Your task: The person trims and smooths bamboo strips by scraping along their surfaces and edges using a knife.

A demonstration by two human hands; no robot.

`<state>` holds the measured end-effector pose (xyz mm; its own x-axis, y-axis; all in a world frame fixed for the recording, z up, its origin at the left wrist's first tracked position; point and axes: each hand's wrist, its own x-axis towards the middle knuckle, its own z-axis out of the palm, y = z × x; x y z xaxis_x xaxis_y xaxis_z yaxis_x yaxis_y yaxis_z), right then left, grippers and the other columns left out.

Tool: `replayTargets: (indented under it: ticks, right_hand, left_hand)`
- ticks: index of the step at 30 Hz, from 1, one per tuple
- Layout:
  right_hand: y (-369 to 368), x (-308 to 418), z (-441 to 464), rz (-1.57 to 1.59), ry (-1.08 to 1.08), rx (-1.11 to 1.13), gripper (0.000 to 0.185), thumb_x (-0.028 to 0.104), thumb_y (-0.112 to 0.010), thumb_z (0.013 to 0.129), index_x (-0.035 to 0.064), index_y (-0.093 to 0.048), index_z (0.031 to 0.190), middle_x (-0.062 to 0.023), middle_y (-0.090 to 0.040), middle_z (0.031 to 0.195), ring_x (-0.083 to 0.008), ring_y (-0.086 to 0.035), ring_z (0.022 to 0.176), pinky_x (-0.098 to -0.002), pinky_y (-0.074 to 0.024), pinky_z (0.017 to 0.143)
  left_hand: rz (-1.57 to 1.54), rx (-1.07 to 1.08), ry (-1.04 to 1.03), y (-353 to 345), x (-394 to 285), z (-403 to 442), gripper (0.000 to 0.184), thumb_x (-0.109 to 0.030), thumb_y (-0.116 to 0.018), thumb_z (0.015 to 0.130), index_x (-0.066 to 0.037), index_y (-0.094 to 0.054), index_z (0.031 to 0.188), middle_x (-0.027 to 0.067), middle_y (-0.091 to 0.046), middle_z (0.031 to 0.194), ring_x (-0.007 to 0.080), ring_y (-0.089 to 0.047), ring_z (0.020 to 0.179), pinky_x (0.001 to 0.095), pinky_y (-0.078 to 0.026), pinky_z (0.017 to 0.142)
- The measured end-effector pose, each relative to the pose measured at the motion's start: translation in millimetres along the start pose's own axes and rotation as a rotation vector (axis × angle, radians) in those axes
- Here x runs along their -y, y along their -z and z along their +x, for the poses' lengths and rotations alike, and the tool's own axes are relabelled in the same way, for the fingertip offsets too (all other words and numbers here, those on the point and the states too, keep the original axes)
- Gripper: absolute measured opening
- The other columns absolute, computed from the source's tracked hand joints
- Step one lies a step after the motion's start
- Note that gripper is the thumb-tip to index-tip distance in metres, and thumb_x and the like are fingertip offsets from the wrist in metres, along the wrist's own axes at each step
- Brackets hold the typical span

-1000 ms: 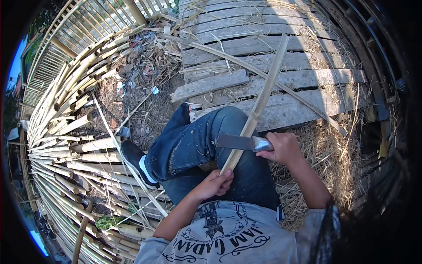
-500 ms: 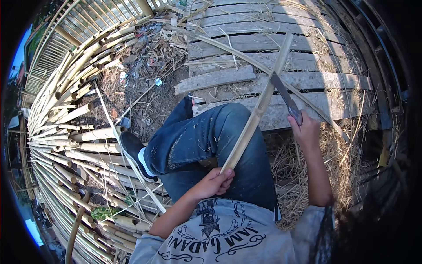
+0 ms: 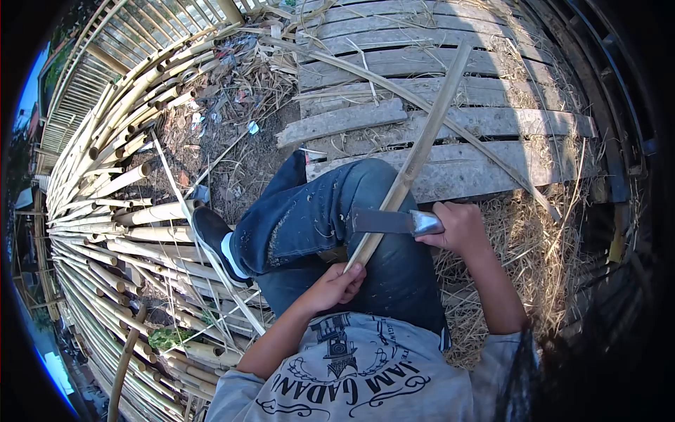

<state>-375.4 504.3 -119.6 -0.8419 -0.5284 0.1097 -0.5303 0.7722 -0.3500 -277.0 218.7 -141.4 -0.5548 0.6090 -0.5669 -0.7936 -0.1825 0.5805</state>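
Note:
My left hand [image 3: 336, 287] is closed round the near end of a split bamboo strip [image 3: 416, 156]. The strip runs up and away over my knee, its far end above the wooden planks. In my right hand [image 3: 457, 228] I grip a machete-like knife [image 3: 383, 221] by its handle. Its broad dark blade lies crosswise over the strip, a little beyond my left hand, pointing left. Whether the edge bites into the bamboo I cannot tell. Under the strip is my bent leg in blue jeans [image 3: 316, 211], dotted with shavings.
Weathered planks [image 3: 464, 169] form a low platform ahead, with a loose board [image 3: 341, 123] and a long thin strip [image 3: 492, 155] on it. Many bamboo poles [image 3: 140, 232] are stacked at the left. Dry shavings [image 3: 520, 260] cover the ground at the right.
The knife has come from the strip's far part down toward my left hand, its blade turning from pointing away to pointing left. My left hand still holds the strip.

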Motion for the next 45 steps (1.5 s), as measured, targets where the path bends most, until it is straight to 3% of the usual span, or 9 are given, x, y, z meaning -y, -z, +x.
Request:
replayTargets:
  ticks: [3,6,10,14,22,28,33,36,45]
  right_hand:
    - [-9.0,-20.5,-1.4,0.039,-0.2,-0.171,0.062,0.065,-0.064,0.073,0.0035,-0.054,0.074,-0.0132,-0.057,0.061,-0.0337,-0.061,0.057,-0.0416,-0.0463,0.05]
    - [-8.3,14.4,-1.2,0.052,-0.006,-0.032,0.064,0.067,-0.064,0.072,0.0038,-0.053,0.073,-0.0145,-0.054,0.058,-0.0355,-0.06,0.057,-0.0407,-0.0464,0.05]
    - [-12.8,-19.8,1.9,0.088,-0.247,-0.175,0.067,0.069,-0.064,0.07,0.0027,-0.052,0.072,-0.0159,-0.056,0.061,-0.0366,-0.06,0.058,-0.0404,-0.0457,0.05]
    - [-13.0,8.3,-1.8,0.151,-0.114,-0.111,0.063,0.067,-0.065,0.071,0.0048,-0.054,0.071,-0.0139,-0.057,0.058,-0.0349,-0.06,0.053,-0.0402,-0.048,0.049]
    - [-12.1,4.1,-2.1,0.115,-0.043,-0.109,0.06,0.065,-0.067,0.071,0.006,-0.052,0.068,-0.0119,-0.056,0.056,-0.0316,-0.06,0.052,-0.0402,-0.0472,0.047]
    - [-10.9,-18.3,6.7,0.038,-0.17,-0.231,0.061,0.065,-0.07,0.068,0.0062,-0.052,0.068,-0.0122,-0.055,0.055,-0.031,-0.06,0.051,-0.0398,-0.0472,0.047]
    - [-4.1,6.9,5.9,0.003,0.013,-0.045,0.055,0.055,-0.073,0.07,0.0043,-0.053,0.071,-0.0138,-0.055,0.055,-0.0354,-0.059,0.053,-0.0396,-0.0474,0.048]
    - [-13.7,-22.8,11.2,0.003,-0.12,-0.268,0.06,0.063,-0.068,0.07,0.0052,-0.053,0.07,-0.0126,-0.057,0.057,-0.0338,-0.06,0.053,-0.0396,-0.0473,0.047]
    - [-12.9,-27.0,6.3,0.02,-0.164,-0.243,0.064,0.066,-0.067,0.068,0.0045,-0.052,0.07,-0.0154,-0.056,0.058,-0.0379,-0.058,0.053,-0.042,-0.0467,0.05]
  left_hand:
    - [-0.053,0.051,-0.003,-5.8,2.2,2.1,0.039,-0.043,-0.035,0.102,-0.013,-0.037,0.077,-0.0068,-0.026,0.061,0.0037,-0.021,0.047,0.021,-0.017,0.04]
    - [-0.054,0.054,0.017,-1.6,2.9,2.3,0.04,-0.046,-0.036,0.101,-0.014,-0.038,0.077,-0.0078,-0.026,0.061,0.0029,-0.021,0.047,0.0205,-0.017,0.04]
    - [-0.042,0.071,0.064,4.3,-4.6,2.5,0.042,-0.049,-0.035,0.1,-0.015,-0.038,0.076,-0.0092,-0.025,0.06,0.0027,-0.019,0.046,0.0208,-0.016,0.04]
    - [-0.04,0.053,0.108,-0.5,-3.6,2.8,0.044,-0.05,-0.034,0.1,-0.014,-0.038,0.074,-0.0093,-0.024,0.06,0.0027,-0.018,0.046,0.0208,-0.014,0.041]
    - [0.236,0.055,-0.064,3.7,0.8,13.5,0.04,-0.04,-0.04,0.101,-0.009,-0.047,0.077,-0.0026,-0.043,0.064,0.0062,-0.04,0.054,0.0222,-0.034,0.048]
    - [0.047,0.031,0.016,0.9,8.0,18.6,0.04,-0.041,-0.043,0.1,-0.009,-0.048,0.077,-0.0038,-0.04,0.063,0.0057,-0.036,0.053,0.022,-0.034,0.048]
    - [0.136,-0.081,-0.003,-0.4,8.8,16.0,0.043,-0.043,-0.043,0.1,-0.008,-0.047,0.076,-0.0044,-0.039,0.062,0.0057,-0.035,0.052,0.0224,-0.033,0.046]
    - [0.105,-0.062,0.018,-2.4,11.6,17.7,0.044,-0.043,-0.042,0.1,-0.007,-0.047,0.075,-0.0041,-0.038,0.06,0.0062,-0.035,0.051,0.0228,-0.032,0.046]
    - [0.097,-0.062,-0.028,-5.7,10.8,21.0,0.044,-0.044,-0.041,0.1,-0.009,-0.045,0.074,-0.0056,-0.034,0.06,0.0054,-0.031,0.05,0.0221,-0.028,0.044]
